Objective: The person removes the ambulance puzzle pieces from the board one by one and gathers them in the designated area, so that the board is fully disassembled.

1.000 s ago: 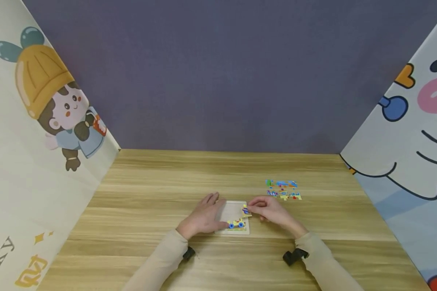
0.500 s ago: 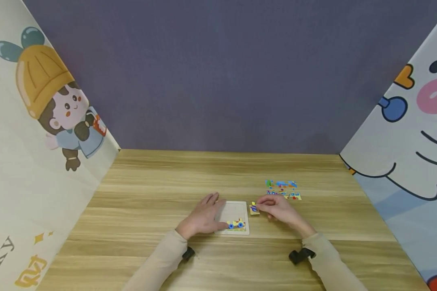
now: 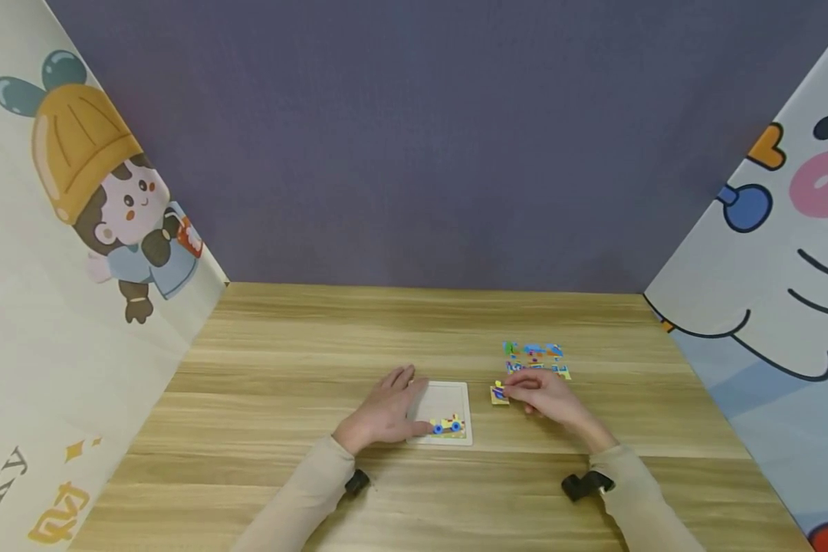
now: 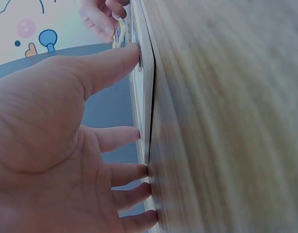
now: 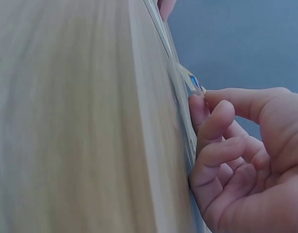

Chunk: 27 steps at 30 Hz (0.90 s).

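A shallow white puzzle tray (image 3: 448, 395) lies on the table, with joined puzzle pieces (image 3: 448, 426) showing a yellow vehicle with blue wheels along its near edge. My left hand (image 3: 386, 410) rests on the tray's left side, fingers extended and thumb touching by the joined pieces; the left wrist view shows the thumb (image 4: 110, 65) pressing there. Right of the tray, my right hand (image 3: 545, 399) pinches a yellow and blue puzzle piece (image 3: 499, 395) between thumb and index finger. In the right wrist view the piece (image 5: 195, 81) is tilted, and the other fingers are curled.
Loose colourful puzzle pieces (image 3: 534, 351) lie in rows beyond the right hand, which partly hides the nearer row. A dark panel (image 3: 428, 153) stands behind the wooden table (image 3: 303, 330), and printed panels flank it on both sides.
My right hand has drawn the pinched puzzle piece off the tray's right edge and carried it further right, toward the loose pieces. The left hand has stayed where it was.
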Tool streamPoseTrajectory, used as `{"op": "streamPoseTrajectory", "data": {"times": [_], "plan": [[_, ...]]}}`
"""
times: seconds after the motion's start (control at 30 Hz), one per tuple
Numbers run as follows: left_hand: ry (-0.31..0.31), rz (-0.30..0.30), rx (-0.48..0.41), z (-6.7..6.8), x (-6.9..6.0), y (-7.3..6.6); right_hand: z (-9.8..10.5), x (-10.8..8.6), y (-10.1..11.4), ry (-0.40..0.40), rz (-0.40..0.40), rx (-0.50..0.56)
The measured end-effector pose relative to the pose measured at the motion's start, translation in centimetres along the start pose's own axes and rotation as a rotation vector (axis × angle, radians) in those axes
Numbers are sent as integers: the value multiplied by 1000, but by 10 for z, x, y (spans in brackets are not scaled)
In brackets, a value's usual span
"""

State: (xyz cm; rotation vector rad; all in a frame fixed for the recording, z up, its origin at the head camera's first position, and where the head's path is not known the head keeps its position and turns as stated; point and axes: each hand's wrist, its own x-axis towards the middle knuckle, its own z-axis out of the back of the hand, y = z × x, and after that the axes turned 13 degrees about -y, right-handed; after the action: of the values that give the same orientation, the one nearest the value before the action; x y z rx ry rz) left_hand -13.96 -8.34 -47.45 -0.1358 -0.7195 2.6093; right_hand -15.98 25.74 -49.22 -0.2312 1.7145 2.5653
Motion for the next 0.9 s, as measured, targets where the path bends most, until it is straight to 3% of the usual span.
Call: {"op": "streamPoseTrajectory", "data": {"times": [0.53, 0.73, 0.9], "plan": [[3, 7, 1, -1, 1, 2, 29, -2, -10, -47, 8, -52], [4, 8, -5, -1, 0, 2, 30, 0, -12, -78, 15, -113], [3, 8, -6, -1, 1, 2, 29, 1, -13, -94, 74, -224]]}}
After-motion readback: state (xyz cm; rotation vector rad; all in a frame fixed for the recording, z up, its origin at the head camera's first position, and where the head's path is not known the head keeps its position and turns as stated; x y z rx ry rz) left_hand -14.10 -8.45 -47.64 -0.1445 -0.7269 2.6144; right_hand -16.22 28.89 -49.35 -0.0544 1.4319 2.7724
